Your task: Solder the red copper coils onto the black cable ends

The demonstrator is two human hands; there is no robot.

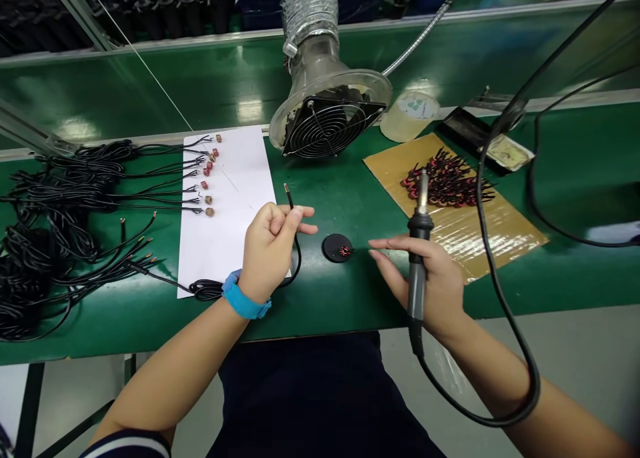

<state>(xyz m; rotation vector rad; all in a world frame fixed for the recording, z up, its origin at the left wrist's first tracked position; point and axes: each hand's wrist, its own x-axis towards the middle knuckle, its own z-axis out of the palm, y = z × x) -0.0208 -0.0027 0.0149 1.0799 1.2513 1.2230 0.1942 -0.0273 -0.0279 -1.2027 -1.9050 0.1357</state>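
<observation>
My left hand (273,241), with a blue band at the wrist, is closed on a black cable (296,248). The cable's bare copper end points up above my fingers. In my right hand (440,281) a soldering iron (417,281) stands nearly upright, its metal tip upward. My right thumb and index finger reach toward a small round black disc (336,243), with a gap between their tips. On the disc lies a tiny red and black part (345,251), too small to make out fully. The disc sits between my hands, touched by neither.
A fume extractor (327,128) hangs over the bench. Cables (65,191) lie at left, several ends on white paper (230,245). Many red and black pieces (445,181) lie on a tan board (500,238). A sponge holder (507,153) stands behind. The iron's cord (493,265) loops by my right arm.
</observation>
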